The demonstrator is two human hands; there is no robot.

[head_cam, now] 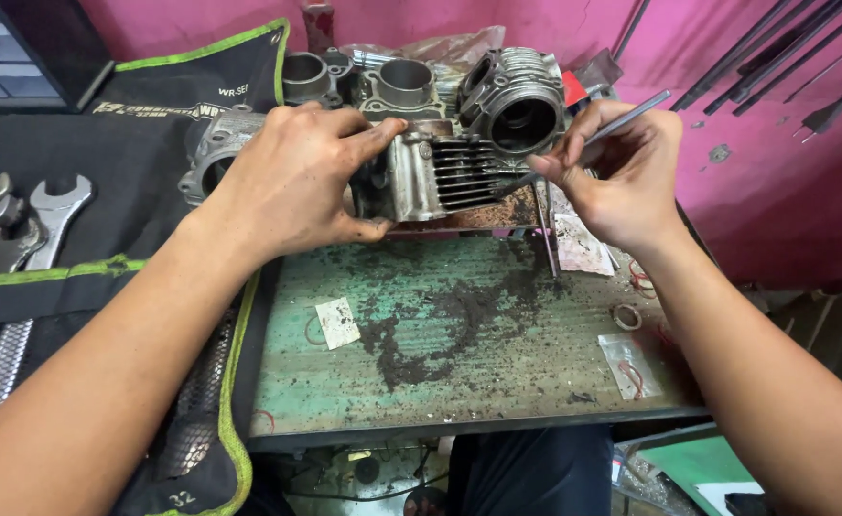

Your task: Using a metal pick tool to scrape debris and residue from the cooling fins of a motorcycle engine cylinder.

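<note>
Head view, looking down at a worn green-painted metal bench top [497,382], surface flecked w/ dark grit and debris.

Left hand [292,182] clamped over a grey finned aluminium engine cylinder [440,172]: fingers wrapped across its top edge, thumb under the lower left side. Cylinder sits at the bench's far edge, fins facing the person's right, directly right of the palm and partly hidden by it.

Right hand [622,177] closed in a pinch on a thin grey metal pick [622,119]; shaft runs up-right past the knuckles, tip end angles down-left toward the fins. Tip appears to meet the fin side of the cylinder; exact contact point hard to tell. Hand is just right of the cylinder, fingertips near its fins.

Behind the held part: two more grey cylinder castings w/ round bores [407,81], and a third finned cylinder lying on its side, bore facing the camera [521,115].

Left of bench: black tool roll w/ green trim [153,124], steel open-end spanners [20,215] laid on it.

On bench: small white paper scrap [337,322] near centre, clear plastic packet [628,365] near the right edge, a small ring [626,315] above it. Pink wall [775,143] behind, dark rods leaning at upper right.
</note>
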